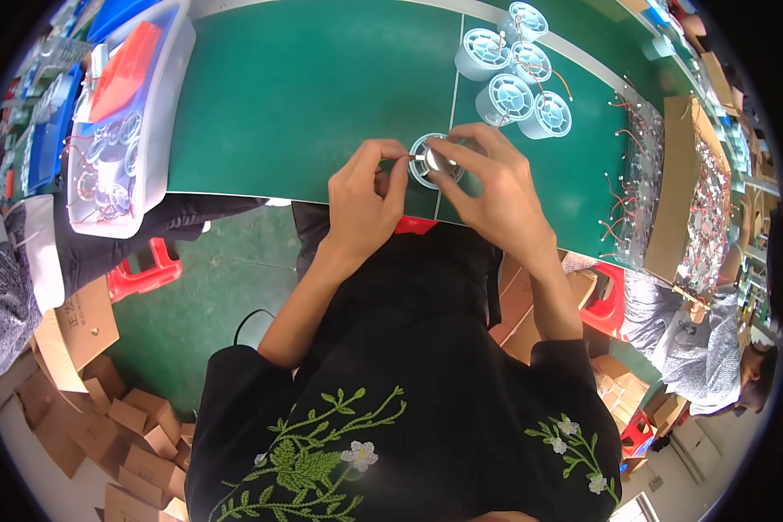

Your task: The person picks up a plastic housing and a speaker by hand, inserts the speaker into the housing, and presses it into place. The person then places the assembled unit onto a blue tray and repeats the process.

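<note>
In front of me, near the table's front edge, a light blue round plastic housing [419,178] with a spoked rim stands on the green table. My right hand [496,178] is closed, thumb and fingers gripping a silver round part [438,160] at the middle of the housing. From the other side my left hand [367,187] pinches at the housing's left rim. A small white piece [420,158] shows at its fingertips; what exactly the pinch holds is too small to make out.
Several similar housings [505,98] with thin wires stand at the far right. Beyond my right hand, a clear bag of wired parts [639,174] lies beside an open cardboard box [670,187]. A white bin [152,165] stands left. Co-workers sit at both sides.
</note>
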`<state>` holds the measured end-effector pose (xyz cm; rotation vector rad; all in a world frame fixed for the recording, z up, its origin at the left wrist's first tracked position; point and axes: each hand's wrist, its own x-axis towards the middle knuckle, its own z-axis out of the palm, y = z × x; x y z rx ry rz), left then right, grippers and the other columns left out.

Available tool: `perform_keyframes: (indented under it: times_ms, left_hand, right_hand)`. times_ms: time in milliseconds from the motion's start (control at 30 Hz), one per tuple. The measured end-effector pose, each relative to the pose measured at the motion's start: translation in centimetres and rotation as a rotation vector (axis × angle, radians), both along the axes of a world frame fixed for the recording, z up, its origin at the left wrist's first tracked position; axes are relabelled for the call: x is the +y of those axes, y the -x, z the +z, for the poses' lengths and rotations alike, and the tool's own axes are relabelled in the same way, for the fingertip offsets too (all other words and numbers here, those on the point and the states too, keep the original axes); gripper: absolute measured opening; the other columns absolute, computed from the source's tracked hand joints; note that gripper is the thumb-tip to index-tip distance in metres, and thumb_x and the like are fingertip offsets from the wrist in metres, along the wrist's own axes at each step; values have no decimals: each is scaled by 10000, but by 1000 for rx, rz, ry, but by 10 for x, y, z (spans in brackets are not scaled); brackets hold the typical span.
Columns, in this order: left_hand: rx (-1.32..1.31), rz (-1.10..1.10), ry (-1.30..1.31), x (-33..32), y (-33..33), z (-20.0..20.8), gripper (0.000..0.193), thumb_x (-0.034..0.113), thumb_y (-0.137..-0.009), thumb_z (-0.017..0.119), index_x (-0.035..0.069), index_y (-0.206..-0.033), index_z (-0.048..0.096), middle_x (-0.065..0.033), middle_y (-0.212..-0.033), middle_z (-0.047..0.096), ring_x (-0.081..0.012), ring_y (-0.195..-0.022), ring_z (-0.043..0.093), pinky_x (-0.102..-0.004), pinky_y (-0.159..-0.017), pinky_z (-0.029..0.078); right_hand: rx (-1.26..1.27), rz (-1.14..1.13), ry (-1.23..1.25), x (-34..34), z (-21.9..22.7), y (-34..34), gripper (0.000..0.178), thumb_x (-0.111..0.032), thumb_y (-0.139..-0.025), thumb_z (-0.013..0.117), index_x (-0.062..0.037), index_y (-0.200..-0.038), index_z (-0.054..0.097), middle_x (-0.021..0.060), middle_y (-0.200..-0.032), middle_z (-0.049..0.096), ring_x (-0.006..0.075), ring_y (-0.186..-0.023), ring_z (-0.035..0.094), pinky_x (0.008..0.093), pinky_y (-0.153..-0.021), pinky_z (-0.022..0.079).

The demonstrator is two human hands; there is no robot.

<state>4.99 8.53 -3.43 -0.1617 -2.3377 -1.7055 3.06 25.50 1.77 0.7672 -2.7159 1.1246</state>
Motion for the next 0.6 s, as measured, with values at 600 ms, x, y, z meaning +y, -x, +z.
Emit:
perform_keyframes:
  times_ms: [600]
  left_hand:
    - [35, -7, 65, -9, 1, 3, 64, -36, -808, 660, 14, -841, 637, -57, -803, 557, -137, -519, 442, -275, -465, 354]
  right_hand:
    - [21, -52, -3, -7, -2, -5, 324, -7, -763, 730, -62, -1081, 696, 115, -1015, 599, 255, -819, 601, 352, -688, 519]
